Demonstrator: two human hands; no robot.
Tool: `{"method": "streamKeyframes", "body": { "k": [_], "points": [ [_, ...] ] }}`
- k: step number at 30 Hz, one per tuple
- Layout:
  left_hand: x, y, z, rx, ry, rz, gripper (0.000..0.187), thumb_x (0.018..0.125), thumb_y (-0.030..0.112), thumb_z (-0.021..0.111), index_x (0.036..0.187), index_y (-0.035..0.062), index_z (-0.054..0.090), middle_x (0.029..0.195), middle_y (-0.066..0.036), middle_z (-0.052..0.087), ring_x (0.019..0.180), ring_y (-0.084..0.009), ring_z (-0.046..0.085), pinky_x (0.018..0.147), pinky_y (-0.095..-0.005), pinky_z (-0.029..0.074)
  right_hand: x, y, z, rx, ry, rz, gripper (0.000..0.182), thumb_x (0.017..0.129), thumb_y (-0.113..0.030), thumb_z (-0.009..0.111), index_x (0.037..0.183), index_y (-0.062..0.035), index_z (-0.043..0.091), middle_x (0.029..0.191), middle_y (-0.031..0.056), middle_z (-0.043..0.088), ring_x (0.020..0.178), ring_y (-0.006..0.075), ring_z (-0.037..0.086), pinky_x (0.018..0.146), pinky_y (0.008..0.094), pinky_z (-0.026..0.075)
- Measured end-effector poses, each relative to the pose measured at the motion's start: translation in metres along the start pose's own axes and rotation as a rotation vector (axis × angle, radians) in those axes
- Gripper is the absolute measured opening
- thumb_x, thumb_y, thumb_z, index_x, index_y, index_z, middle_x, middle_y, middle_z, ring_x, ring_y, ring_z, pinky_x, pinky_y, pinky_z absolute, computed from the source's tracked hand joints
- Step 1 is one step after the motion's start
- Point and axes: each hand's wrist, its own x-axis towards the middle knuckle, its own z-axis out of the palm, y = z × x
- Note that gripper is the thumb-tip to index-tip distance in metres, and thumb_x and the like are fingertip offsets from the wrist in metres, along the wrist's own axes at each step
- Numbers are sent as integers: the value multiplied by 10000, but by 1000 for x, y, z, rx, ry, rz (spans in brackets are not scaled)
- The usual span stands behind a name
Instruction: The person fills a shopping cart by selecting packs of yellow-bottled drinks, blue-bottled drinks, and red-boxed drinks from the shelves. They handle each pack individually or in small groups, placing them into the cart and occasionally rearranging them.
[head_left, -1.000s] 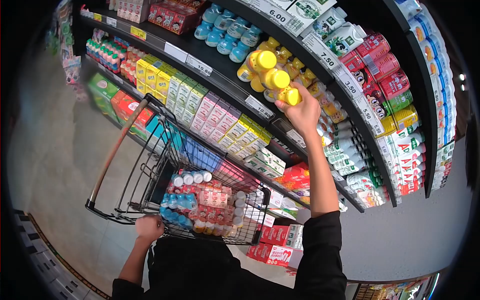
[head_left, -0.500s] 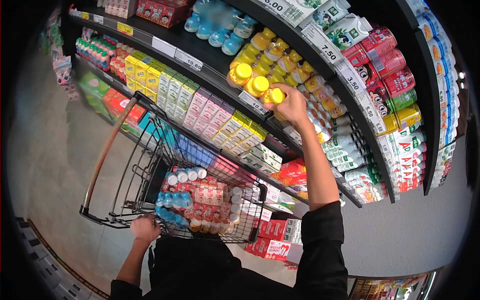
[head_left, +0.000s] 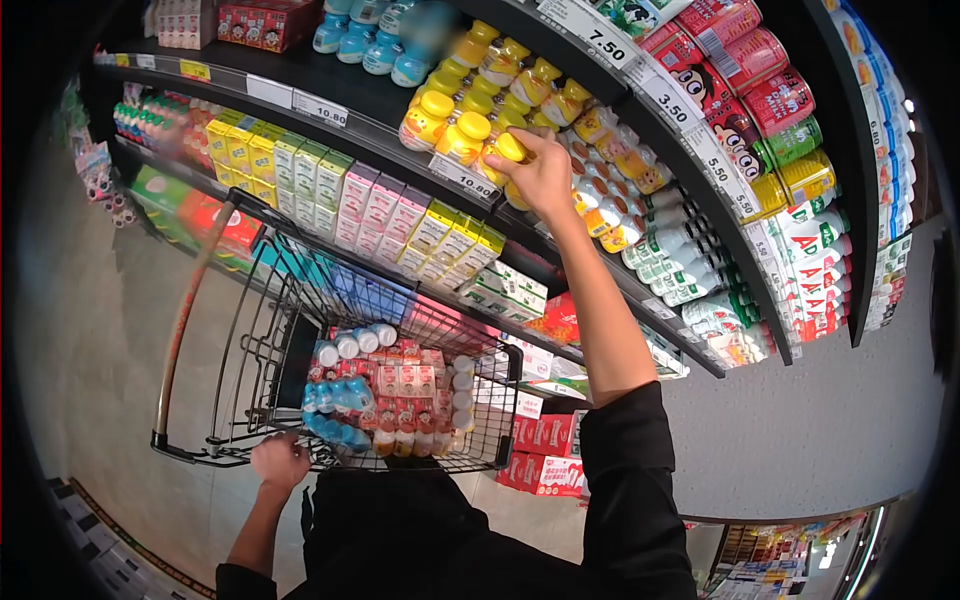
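Note:
My right hand (head_left: 540, 172) reaches up to the shelf, its thumb and fingers closed around a yellow-capped drink bottle (head_left: 505, 150) at the shelf's front edge. Two more such bottles, one of them the yellow bottle (head_left: 462, 138), stand beside it in the front row. My left hand (head_left: 281, 461) is low, with its fingers curled at the near rim of the black wire shopping cart (head_left: 232, 462); its fingertips are partly hidden. Inside the cart are blue bottles (head_left: 338, 395), white-capped bottles (head_left: 346, 345) and red-and-white drink packs (head_left: 408, 381).
A price rail (head_left: 462, 176) runs below the yellow bottles. Small drink cartons (head_left: 380, 213) line the shelf beneath. Cans (head_left: 778, 105) and more bottles stand on the shelves to the right. Red boxes (head_left: 545, 474) are stacked on the floor beyond the cart.
The view has shifted, so the shelf and my right hand appear farther left. My right hand still holds the yellow-capped bottle at the shelf edge, and my left stays at the cart rim.

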Motion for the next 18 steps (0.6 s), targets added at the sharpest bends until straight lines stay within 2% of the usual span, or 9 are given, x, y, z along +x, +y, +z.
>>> {"method": "streamKeyframes", "body": {
  "k": [9, 12, 15, 18],
  "points": [
    [4, -8, -10, -1, -28, -27, 81, 628, 190, 630, 682, 133, 650, 712, -71, 654, 658, -280, 633, 567, -394, 482, 3, -12, 6, 5, 11, 22, 483, 616, -289, 811, 1038, -89, 687, 994, 124, 638, 927, 298, 596, 788, 370, 461],
    [3, -12, -8, 36, -97, -35, 129, 636, 212, 611, 721, 127, 656, 735, -79, 649, 675, -283, 633, 588, -411, 487, 1, -15, 8, -26, 55, 18, 476, 620, -307, 806, 1032, -97, 691, 998, 131, 638, 910, 291, 602, 778, 363, 464],
    [1, -11, -11, 76, -139, -61, 152, 645, 221, 606, 755, 141, 676, 755, -88, 661, 693, -281, 641, 609, -407, 495, 1, -15, 9, 1, -9, 61, 482, 625, -338, 799, 1038, -114, 692, 1018, 143, 633, 926, 301, 590, 798, 390, 442],
    [3, -7, -19, 108, -200, -123, 186, 655, 254, 596, 786, 157, 685, 771, -104, 669, 728, -293, 648, 631, -418, 501, -1, -23, 9, -166, 60, 53, 474, 640, -372, 783, 1062, -177, 688, 1068, 143, 617, 1018, 340, 525, 845, 436, 378]
  ]
}}
